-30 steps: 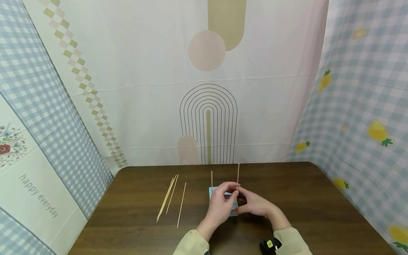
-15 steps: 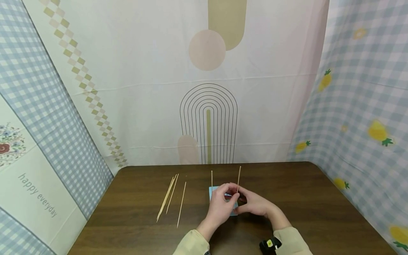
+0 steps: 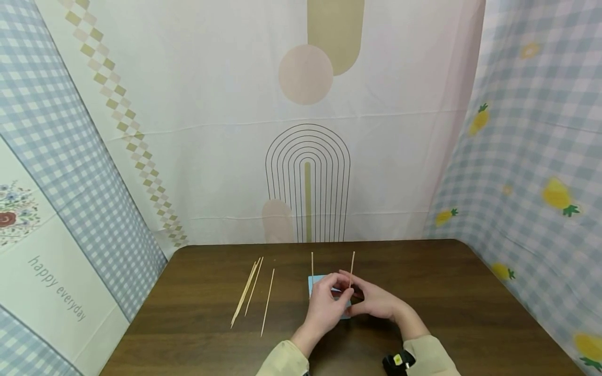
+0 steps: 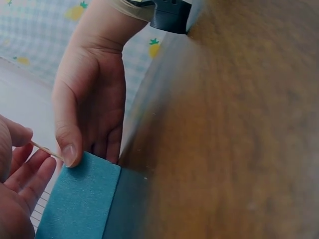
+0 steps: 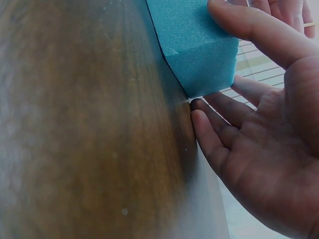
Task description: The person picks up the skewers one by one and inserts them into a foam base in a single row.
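A blue foam block (image 3: 316, 280) lies on the table, mostly covered by both hands in the head view. One thin wooden stick (image 3: 312, 263) stands upright at its far left corner. My left hand (image 3: 324, 303) pinches a second stick (image 3: 353, 262), nearly vertical, over the block's right part. In the left wrist view this stick (image 4: 46, 150) runs from the left fingertips to the block's corner. My right hand (image 3: 378, 301) holds the block at its right side; its thumb presses on the blue block (image 5: 199, 30) in the right wrist view.
Several loose sticks (image 3: 246, 292) lie together left of the block, with another stick (image 3: 268, 303) nearer to it. A patterned cloth (image 3: 226, 156) hangs behind the brown table (image 3: 188, 334). A black device (image 3: 398, 361) sits at the right wrist.
The stick in my left fingers has gone lower, its top end dropping a little and tilting slightly right. The right hand stays in place by the block.
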`<state>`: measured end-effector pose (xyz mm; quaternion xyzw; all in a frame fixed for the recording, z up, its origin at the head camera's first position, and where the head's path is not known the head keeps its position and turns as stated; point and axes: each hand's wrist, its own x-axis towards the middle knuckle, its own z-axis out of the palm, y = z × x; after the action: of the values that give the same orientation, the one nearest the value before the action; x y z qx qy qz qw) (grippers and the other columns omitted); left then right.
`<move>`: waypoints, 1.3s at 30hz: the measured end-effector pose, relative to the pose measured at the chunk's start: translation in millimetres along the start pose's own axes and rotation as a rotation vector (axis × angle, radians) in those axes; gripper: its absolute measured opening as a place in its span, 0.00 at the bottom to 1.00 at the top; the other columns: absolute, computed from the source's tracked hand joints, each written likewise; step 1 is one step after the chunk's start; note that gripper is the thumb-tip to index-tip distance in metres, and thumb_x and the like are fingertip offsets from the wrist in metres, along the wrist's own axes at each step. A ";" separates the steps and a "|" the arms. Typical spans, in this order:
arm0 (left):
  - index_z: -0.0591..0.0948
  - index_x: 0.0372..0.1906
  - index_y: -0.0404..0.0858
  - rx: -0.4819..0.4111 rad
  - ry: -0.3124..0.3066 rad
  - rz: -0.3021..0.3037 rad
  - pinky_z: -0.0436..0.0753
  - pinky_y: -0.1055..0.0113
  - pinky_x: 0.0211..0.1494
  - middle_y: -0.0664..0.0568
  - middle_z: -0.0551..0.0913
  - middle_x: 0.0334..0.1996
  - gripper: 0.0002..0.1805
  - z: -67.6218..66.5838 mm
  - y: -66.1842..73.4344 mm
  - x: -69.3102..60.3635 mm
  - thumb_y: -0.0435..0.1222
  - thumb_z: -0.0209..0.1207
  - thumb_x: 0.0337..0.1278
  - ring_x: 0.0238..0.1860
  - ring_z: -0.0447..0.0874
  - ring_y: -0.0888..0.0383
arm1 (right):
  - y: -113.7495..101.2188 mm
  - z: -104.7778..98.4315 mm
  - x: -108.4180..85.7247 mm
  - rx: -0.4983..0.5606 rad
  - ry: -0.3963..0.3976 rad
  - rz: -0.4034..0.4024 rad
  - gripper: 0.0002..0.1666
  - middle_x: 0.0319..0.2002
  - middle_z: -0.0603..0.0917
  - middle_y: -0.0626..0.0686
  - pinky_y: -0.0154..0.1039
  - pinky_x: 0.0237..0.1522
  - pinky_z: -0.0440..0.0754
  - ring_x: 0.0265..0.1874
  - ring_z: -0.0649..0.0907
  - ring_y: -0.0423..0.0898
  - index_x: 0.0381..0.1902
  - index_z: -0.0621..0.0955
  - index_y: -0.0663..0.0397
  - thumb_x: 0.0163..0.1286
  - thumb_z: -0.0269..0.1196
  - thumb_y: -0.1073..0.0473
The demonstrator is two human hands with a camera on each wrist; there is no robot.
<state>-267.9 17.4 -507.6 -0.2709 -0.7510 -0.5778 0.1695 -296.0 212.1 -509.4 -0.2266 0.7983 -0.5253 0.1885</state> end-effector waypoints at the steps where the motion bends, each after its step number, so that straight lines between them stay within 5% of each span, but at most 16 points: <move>1: 0.87 0.43 0.32 -0.004 0.001 0.003 0.90 0.62 0.42 0.49 0.88 0.38 0.06 0.4 -0.4 -0.4 0.23 0.69 0.64 0.40 0.86 0.60 | -0.2 0.1 -0.1 0.000 0.000 0.003 0.61 0.81 0.65 0.64 0.61 0.72 0.72 0.77 0.67 0.64 0.87 0.53 0.57 0.66 0.76 0.55; 39: 0.86 0.46 0.33 -0.014 0.023 0.035 0.89 0.67 0.42 0.50 0.86 0.37 0.09 3.1 -4.8 -4.8 0.24 0.70 0.63 0.40 0.86 0.60 | -2.5 0.6 -0.9 -0.042 0.014 0.010 0.62 0.79 0.68 0.62 0.62 0.70 0.74 0.76 0.70 0.63 0.87 0.54 0.54 0.65 0.77 0.54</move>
<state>-266.7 18.5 -514.9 -0.2786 -0.7402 -0.5829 0.1864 -294.5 211.2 -507.2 -0.2227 0.8116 -0.5090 0.1805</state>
